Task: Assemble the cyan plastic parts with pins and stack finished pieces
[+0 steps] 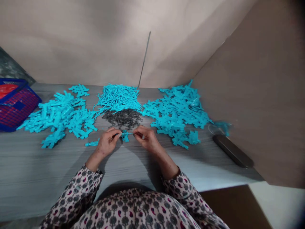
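Left hand (106, 142) and right hand (145, 138) each pinch closed on one end of a turquoise plastic part (125, 135), its long axis lying crosswise between them.

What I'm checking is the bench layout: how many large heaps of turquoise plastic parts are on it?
3: a wide heap on the left, a heap of thin rods at the back centre, and a wide heap on the right. A smaller clump lies behind the left heap.

We're in a small assembly workshop corner: a table (47, 178) between beige panels (95, 41), heaped with blue plastic parts (59, 117), a basket (16, 105) alongside.
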The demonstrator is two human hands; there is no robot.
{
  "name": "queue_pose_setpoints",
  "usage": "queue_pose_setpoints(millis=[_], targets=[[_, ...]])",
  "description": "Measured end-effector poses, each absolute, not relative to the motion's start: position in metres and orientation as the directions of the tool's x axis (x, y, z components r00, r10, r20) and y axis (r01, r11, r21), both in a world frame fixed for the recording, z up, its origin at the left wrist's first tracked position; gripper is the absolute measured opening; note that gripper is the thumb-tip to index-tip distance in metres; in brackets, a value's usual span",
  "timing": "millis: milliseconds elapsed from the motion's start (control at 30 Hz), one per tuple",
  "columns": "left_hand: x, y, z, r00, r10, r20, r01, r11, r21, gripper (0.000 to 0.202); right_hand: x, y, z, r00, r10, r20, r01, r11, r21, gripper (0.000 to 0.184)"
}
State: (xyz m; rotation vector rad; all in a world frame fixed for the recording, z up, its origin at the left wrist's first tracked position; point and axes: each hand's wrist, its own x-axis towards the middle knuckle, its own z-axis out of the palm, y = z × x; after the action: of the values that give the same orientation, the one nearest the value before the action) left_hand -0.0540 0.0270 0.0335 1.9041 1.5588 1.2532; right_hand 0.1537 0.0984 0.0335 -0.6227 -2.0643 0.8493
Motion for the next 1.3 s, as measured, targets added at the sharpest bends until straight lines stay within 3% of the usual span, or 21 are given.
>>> queue_pose_setpoints(millis=[800,1000,1100,1200,1300], targets=[[-0.042,0.022,0.030,0.080,0.927,0.366,0.640,-0.329,0.694,0.028,0.153,0.096,0.017,-0.551,0.726,0.412,0.207,0.597,-0.775,0.013],[-0.064,0.021,0.020,-0.006,0.937,0.348,0.668,-0.255,0.699,0.022,0.150,0.103,0.010,-0.573,0.691,0.440,0.203,0.640,-0.742,0.018],[-0.081,0.020,0.019,-0.048,0.933,0.355,0.781,-0.186,0.596,0.034,0.149,0.116,0.002,-0.540,0.700,0.467,0.200,0.646,-0.737,0.018],[-0.086,0.020,0.019,0.008,0.945,0.326,0.867,-0.169,0.468,0.028,0.147,0.126,-0.004,-0.561,0.690,0.458,0.226,0.659,-0.717,0.019],[-0.083,0.022,0.017,0.037,0.958,0.285,0.886,-0.163,0.435,0.020,0.144,0.130,-0.007,-0.608,0.661,0.439,0.233,0.677,-0.698,0.018]])
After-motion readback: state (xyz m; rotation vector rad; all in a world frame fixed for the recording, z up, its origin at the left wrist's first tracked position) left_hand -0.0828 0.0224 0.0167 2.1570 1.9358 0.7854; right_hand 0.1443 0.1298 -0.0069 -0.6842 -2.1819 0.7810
